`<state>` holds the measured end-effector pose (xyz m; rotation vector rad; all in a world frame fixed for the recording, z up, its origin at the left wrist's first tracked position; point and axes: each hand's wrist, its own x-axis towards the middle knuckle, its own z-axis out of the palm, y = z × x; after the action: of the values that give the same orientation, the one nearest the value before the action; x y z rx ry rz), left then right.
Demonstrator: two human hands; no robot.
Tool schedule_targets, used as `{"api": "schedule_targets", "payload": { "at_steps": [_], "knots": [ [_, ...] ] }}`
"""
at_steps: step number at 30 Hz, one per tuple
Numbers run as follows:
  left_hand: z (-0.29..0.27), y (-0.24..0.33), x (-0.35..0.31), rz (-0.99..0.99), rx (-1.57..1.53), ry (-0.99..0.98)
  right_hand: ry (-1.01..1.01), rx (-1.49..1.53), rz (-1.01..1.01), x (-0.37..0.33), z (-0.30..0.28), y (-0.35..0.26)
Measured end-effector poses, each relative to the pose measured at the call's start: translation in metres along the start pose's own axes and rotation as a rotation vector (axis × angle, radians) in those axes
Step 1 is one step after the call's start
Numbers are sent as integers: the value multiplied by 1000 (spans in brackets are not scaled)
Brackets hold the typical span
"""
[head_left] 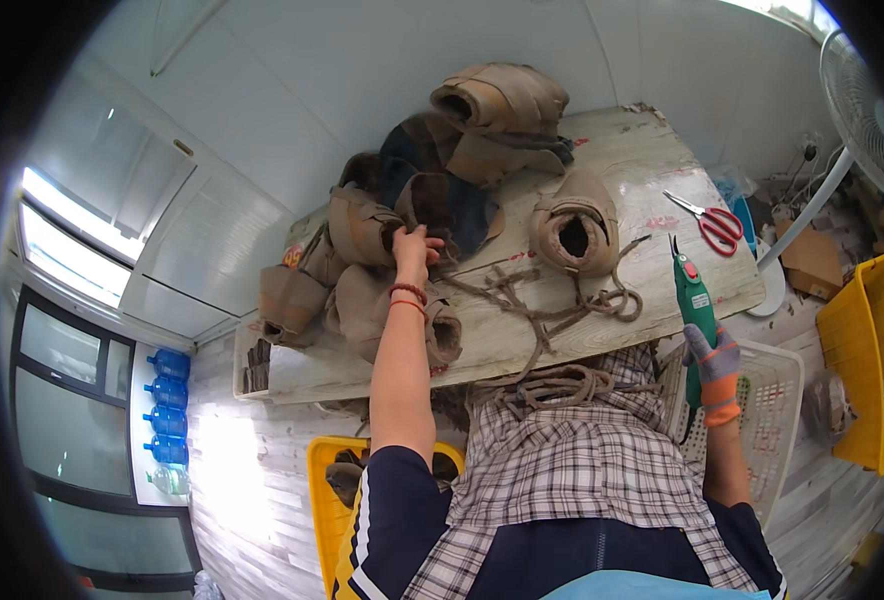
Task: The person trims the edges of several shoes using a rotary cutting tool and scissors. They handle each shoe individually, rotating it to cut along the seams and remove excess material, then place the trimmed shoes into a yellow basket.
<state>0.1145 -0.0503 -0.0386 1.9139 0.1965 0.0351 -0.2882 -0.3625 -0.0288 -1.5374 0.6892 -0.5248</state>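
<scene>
My left hand (pixel 414 250) reaches to the pile on the table, its fingers apart against the rim of a tan suede boot upper (pixel 354 222). Whether the fingertips grip the rim is hard to see. More uppers, with dark fuzzy linings, crowd around the hand, among them a brown one (pixel 426 197). In a grey and orange glove, my right hand (pixel 712 368) is wrapped round a green handheld electric tool (pixel 696 296) with a red button and a thin forked tip. That tip points away from me, over the table's right side.
A separate upper (pixel 574 228) sits mid-table near tangled cord (pixel 552 300). Red-handled scissors (pixel 717 228) lie at the table's (pixel 652 150) right. Below stand a white basket (pixel 777 400), a yellow crate (pixel 324 480) and another yellow crate (pixel 867 350). A fan (pixel 867 110) stands far right.
</scene>
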Motion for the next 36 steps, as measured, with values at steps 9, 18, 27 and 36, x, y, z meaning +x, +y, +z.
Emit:
{"api": "schedule_targets", "payload": {
  "at_steps": [9, 18, 27, 36],
  "knots": [
    [-4, -3, 58, 464, 533, 307, 50, -21, 6, -17, 3, -19],
    [-21, 30, 54, 545, 906, 357, 146, 0, 29, -29, -22, -3],
    [-14, 41, 32, 150, 404, -17, 103, -58, 40, -32, -19, 2],
    [15, 4, -77, -528, -848, -76, 53, -98, 56, -28, -10, 0]
  ]
}}
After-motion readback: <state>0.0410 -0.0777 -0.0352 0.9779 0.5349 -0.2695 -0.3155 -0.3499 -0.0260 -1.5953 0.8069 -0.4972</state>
